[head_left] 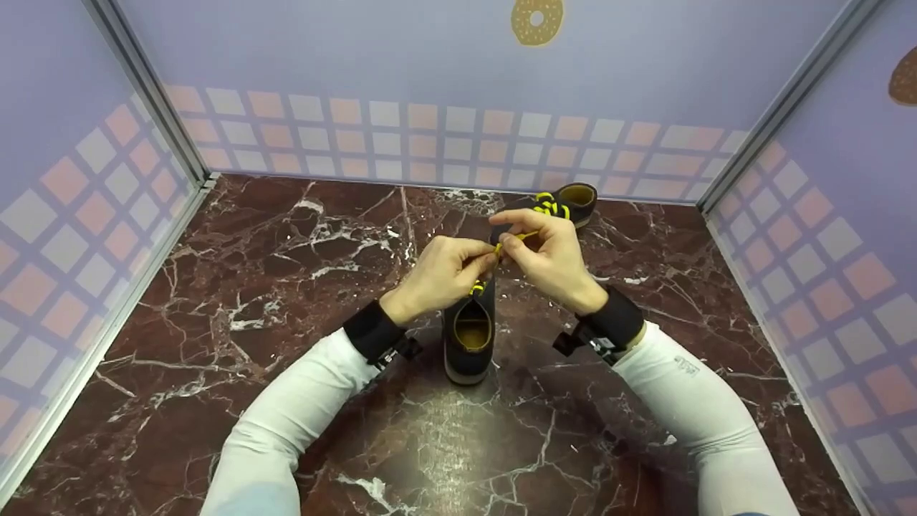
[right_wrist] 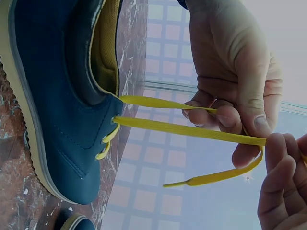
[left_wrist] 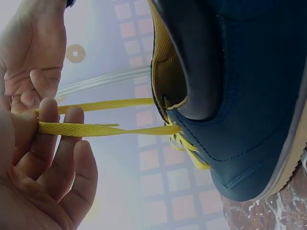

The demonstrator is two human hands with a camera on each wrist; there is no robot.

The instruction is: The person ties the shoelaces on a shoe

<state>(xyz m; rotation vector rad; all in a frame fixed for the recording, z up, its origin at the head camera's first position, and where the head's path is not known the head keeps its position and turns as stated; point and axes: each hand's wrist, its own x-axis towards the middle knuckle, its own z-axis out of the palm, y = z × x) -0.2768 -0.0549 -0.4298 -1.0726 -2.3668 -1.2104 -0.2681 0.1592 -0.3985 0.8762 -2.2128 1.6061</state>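
Yellow laces are being pinched by the left hand and the right hand, the near shoe lying at six o'clock; slippage is perhaps being risked by fingertip-only holds. A second shoe is being supported at two o'clock on a brown marbled surface, enclosed by lilac walls.

Dark red-brown marble-patterned surface, white-veined, lies under the fingers and extends to both sides. Second low-cut lace-up shoe, yellow laces, sits just beyond and right of them, partly hidden. Beyond the fingers: lavender back panel, pink-and-white check band low down, ring-doughnut print above. Grey corner strips and matching checked side panels stand well left and right of the fingers.
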